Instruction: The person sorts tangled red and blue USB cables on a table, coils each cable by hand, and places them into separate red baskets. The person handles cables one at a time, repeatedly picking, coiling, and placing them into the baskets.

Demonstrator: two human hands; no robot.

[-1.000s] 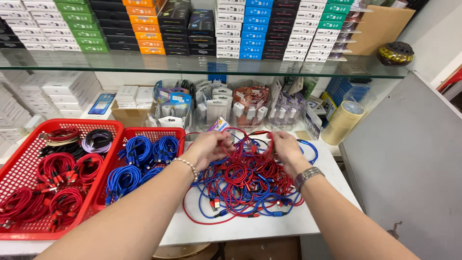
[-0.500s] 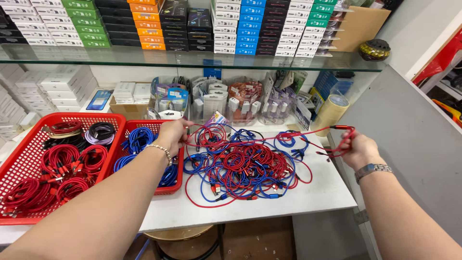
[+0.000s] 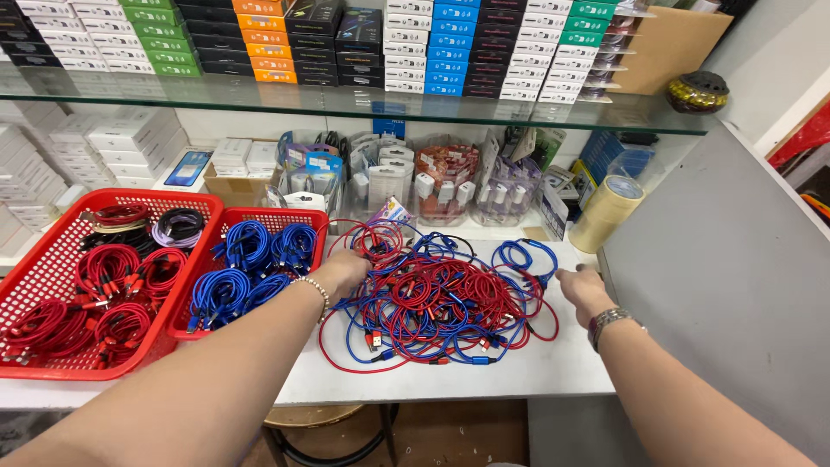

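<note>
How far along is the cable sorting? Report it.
Done: coiled red cables fill the large red basket, blue coils the smaller basket. In hand: left hand and right hand touch the tangled pile. Left: that whole red-and-blue tangle.

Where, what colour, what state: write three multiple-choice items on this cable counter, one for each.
1. Where is the left hand? A on the glass shelf; B at the cable heap's left edge; C on the tape roll.
2. What colour are the coils in the smaller basket? A green; B white; C blue.
3. How do the heap's cables lie? A tangled loose; B boxed; C hung up.

B, the fingers meet its red loops. C, every coil there is blue. A, red and blue cables cross in a jumble.
</note>
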